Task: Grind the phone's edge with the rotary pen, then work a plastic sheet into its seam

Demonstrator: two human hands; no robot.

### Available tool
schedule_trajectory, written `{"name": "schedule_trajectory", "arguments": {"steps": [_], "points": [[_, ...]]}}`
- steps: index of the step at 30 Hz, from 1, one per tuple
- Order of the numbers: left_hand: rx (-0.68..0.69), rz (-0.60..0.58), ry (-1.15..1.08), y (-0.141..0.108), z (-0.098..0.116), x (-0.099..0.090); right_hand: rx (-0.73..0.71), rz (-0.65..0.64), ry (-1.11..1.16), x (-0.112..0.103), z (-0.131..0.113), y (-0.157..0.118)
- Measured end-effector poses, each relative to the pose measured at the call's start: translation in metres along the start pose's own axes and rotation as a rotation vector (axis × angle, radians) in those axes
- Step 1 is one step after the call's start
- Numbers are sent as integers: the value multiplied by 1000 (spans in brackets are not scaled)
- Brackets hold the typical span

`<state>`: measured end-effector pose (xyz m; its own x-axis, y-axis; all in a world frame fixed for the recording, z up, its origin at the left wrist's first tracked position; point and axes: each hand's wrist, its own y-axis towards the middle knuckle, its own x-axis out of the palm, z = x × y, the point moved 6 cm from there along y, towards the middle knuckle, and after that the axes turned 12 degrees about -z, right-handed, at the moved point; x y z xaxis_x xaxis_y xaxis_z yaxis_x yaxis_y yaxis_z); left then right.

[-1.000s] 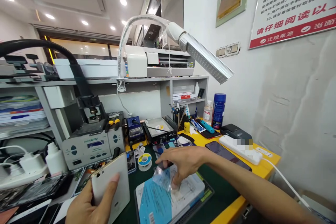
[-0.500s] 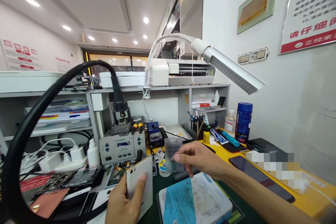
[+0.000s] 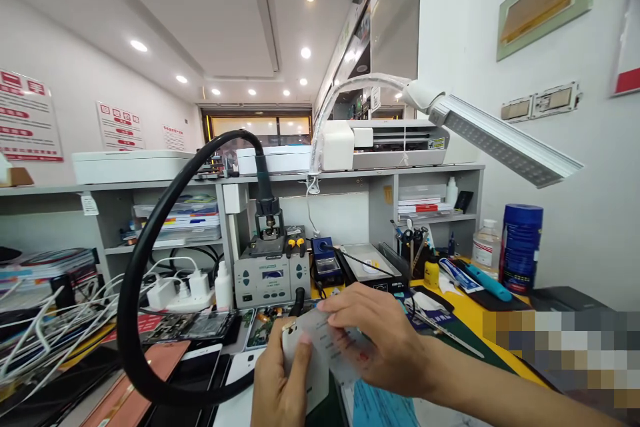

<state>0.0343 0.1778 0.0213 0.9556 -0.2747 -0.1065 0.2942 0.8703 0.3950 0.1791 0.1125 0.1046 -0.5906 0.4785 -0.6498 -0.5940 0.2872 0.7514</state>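
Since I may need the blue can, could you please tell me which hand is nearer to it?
Right: the right hand is in front of the blue can and to its left; the left hand is farther left.

A yellow-topped workbench (image 3: 467,313) carries a dark green flat mat (image 3: 470,345) at near right. Along its far side stand a grey box-shaped station with a small display (image 3: 273,281), a small dark-blue boxy unit (image 3: 327,265), a small yellow plastic bottle (image 3: 431,275), a clear bottle with a white cap (image 3: 485,248) and a tall blue cylindrical can (image 3: 521,248). Left of the station stands a white plastic squeeze bottle (image 3: 223,290); a salmon-pink flat panel (image 3: 143,377) lies near left.
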Motion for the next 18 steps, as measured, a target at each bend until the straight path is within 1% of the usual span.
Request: {"name": "schedule_trajectory", "arguments": {"steps": [3,5,8,11,18], "points": [[83,-51,-24,2,-5,1,-83,-77,-114,13,-5,7],[113,-70,-45,4,-11,1,-87,-104,-148,20,-5,8],[121,-74,-51,6,-18,0,-61,-124,-157,26,-4,6],[120,-66,-55,6,-21,0,-59,-161,-147,28,-4,6],[123,-44,-64,4,-20,1,-124,-215,-179,28,-4,10]]}}
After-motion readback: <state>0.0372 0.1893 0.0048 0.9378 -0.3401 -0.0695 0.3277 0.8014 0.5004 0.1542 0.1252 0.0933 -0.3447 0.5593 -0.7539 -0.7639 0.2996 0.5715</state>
